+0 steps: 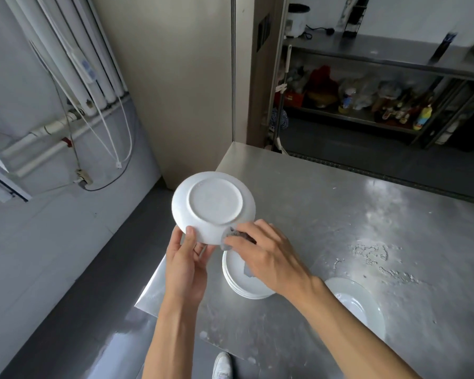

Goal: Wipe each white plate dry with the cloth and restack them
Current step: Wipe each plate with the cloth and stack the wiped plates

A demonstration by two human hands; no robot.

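– What sort of place is it?
– A back kitchen, it seems. I stand at a stainless steel table (340, 203) bearing stacked white plates (234, 279); steel shelving (381, 57) beyond holds a rice cooker (298, 21) and bottles (423, 116).

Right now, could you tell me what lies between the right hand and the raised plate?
The grey cloth, held by the right hand against the plate, as the head view shows.

Soft daylight, tabletop (340, 209) glare, wide-angle warp
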